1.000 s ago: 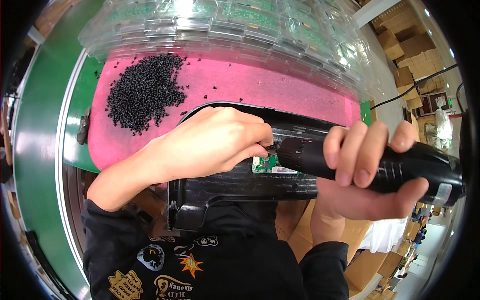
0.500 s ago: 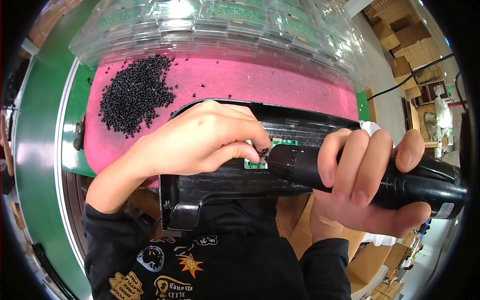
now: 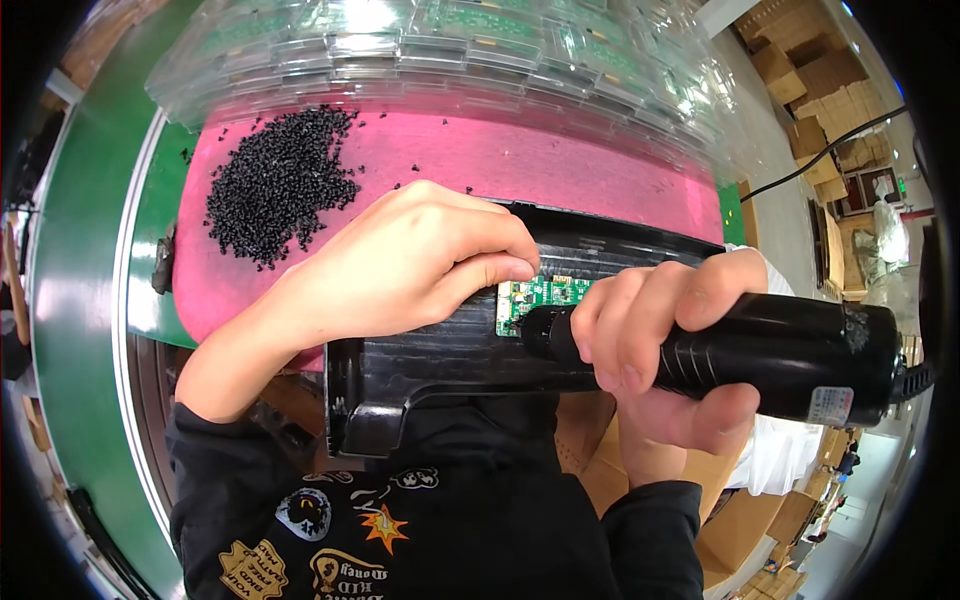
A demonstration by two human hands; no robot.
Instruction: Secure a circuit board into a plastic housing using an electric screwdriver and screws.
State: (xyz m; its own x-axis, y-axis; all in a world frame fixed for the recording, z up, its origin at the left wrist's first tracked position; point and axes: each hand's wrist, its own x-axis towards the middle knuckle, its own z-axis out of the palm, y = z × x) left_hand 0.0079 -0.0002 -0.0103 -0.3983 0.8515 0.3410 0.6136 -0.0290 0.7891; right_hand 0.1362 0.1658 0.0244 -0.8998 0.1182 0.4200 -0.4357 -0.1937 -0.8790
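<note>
A black electric screwdriver point(image 3: 790, 345) lies sideways in my right hand point(image 3: 665, 330), fingers wrapped round its body. Its tip meets the lower left part of a small green circuit board point(image 3: 548, 292); the exact contact point is hard to make out. The board sits inside a long black plastic housing point(image 3: 450, 365). Just above the board's left end, my left hand point(image 3: 425, 260) is closed in a pinch, thumb against forefinger. Whatever may be between those fingertips is hidden.
A heap of small black screws point(image 3: 280, 185) lies on the pink mat point(image 3: 580, 165), with a few loose ones nearby. Stacked clear plastic trays point(image 3: 450, 55) stand along the back. Cardboard boxes point(image 3: 735, 530) are at the lower right. A cable point(image 3: 915, 380) trails from the screwdriver.
The screwdriver has tilted down and shifted left, its tip now at the board. My left fingertips have risen away from the tip, where they held a small dark piece.
</note>
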